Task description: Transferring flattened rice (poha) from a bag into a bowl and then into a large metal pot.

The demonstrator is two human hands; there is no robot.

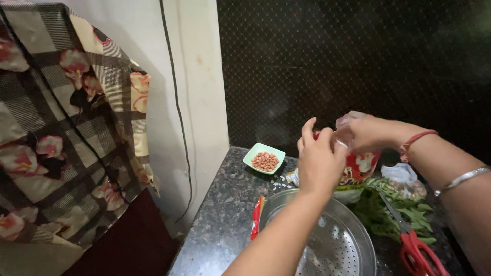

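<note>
Both hands are raised above a dark granite counter [220, 225]. My left hand [318, 159] and my right hand [364, 134] pinch the top of a plastic packet [358, 171] with red and white print. The packet stands upright behind a round steel perforated plate [337, 245]. A red thread and a metal bangle circle my right wrist. The packet's contents are hidden.
A small green square bowl of peanuts [264, 158] sits at the back left of the counter. Green leafy vegetables in a clear bag [399, 204] lie at right, with red-handled scissors [417, 250] on them. A patterned cloth [61, 128] hangs at left. A dark mesh window is behind.
</note>
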